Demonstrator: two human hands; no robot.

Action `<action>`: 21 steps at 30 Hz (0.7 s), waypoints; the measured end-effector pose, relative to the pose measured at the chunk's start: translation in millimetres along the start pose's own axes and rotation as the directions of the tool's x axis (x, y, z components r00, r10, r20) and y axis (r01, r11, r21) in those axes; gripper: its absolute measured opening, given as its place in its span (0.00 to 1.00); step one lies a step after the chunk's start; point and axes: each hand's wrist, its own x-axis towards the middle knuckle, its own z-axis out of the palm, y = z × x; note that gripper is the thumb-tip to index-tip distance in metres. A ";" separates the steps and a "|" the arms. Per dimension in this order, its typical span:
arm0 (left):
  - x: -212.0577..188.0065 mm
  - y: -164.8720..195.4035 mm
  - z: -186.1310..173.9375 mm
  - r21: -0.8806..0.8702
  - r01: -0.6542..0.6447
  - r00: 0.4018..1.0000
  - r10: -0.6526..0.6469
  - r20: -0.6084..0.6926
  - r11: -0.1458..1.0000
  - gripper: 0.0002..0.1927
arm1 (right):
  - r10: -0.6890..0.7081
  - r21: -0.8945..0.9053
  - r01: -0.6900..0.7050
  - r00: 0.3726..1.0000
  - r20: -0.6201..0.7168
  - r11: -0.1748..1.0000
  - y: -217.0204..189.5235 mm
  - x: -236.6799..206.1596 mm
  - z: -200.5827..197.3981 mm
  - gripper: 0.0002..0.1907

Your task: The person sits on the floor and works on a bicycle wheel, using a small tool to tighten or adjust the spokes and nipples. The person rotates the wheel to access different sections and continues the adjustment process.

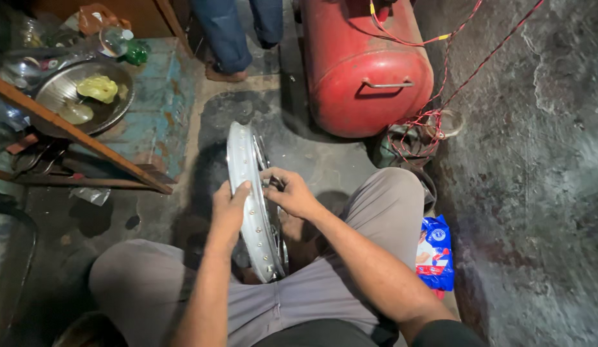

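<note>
A shiny metal wheel rim with a row of spoke holes stands on edge between my knees, its lower part resting near my lap. My left hand grips the rim's outer band from the left, thumb across the metal. My right hand reaches to the rim's right side, fingers pinched at the spokes close to the band. What the fingertips hold is too small to tell. I sit low on the floor in grey trousers.
A red air tank lies ahead with red wires trailing off it. Another person's legs stand at the top. A metal bowl and a wooden bar lie left. A blue packet lies by a rough wall on the right.
</note>
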 end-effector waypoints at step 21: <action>-14.4 -7.2 -1.9 -0.019 -0.058 0.998 0.057 -0.022 0.998 0.18 | 0.018 0.030 -0.026 0.968 0.251 0.999 12.2 5.1 8.8 0.14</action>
